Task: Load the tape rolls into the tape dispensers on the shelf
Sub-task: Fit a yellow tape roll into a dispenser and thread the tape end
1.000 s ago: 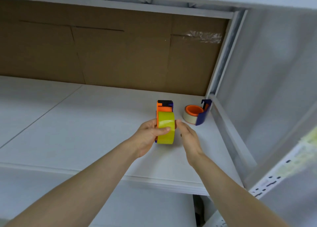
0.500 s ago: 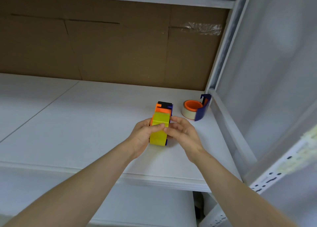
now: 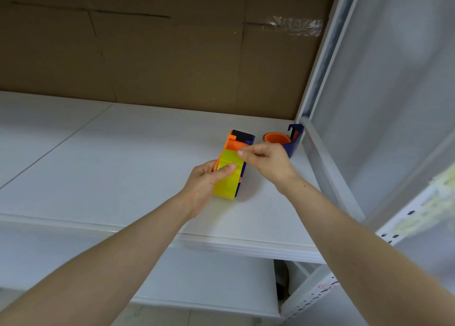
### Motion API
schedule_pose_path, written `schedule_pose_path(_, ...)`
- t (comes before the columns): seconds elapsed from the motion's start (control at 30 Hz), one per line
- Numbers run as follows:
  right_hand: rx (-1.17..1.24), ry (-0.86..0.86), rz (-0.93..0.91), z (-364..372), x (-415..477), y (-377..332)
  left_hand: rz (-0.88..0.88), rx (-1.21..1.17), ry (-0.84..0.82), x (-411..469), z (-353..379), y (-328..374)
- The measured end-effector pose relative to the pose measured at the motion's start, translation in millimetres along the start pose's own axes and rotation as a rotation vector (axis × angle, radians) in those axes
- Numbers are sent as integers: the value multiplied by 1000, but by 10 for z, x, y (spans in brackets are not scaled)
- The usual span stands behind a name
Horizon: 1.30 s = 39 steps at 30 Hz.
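On the white shelf (image 3: 123, 165), toward its right end, the left hand (image 3: 204, 180) grips the yellow tape roll (image 3: 227, 178) as it did a second ago, thumb laid across the roll's face and fingers curled behind it. The roll sits upright in the orange-and-blue tape dispenser (image 3: 240, 138), whose black-tipped front end points toward the shelf's back edge. The change is on the other side. The right hand (image 3: 268, 161), which half a second ago was cupped against the roll's side, has risen to the roll's top and now pinches thumb and forefinger together there, apparently on the tape's loose end, though the end itself is too fine to make out. This suggests the roll is seated and the step in hand is drawing the tape forward to the cutter. Just beyond the right hand, in the shelf's back right corner, a second blue dispenser (image 3: 293, 143) with an orange hub lies in the same spot, partly hidden.
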State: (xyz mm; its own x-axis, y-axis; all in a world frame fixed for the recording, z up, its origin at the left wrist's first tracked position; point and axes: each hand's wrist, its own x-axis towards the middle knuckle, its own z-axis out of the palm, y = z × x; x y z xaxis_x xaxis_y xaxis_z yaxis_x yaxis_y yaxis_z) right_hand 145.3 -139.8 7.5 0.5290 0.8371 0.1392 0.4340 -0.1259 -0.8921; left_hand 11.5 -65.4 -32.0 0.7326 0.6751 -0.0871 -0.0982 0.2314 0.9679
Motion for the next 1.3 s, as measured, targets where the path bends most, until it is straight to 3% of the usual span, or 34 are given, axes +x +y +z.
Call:
schedule_pose_path(0.13,-54,-1,-2,-28,61,-80,13,42,-2,-32,12,-4)
schedule_pose_path(0.4,-629,24,-250,47,-33,-149,1,114,-4,-69,27,-30)
schedule_pose_path(0.57,-758,52,-283,33,-47,-180,50,119,17,-85,26,-28)
schedule_pose_path(0.77,-727,111,-181,-1,-61,-139,77,162,42,-124,48,8)
schedule_pose_path(0.93,-748,114,-229,42,-71,-177,43,195,-17,-162,33,24)
schedule_pose_path(1.17,-486,156,-291,61,-72,-203,106,295,3,-140,5,100)
schedule_pose_path(1.3,-298,161,-211,94,-49,-159,115,315,49,-107,-30,58)
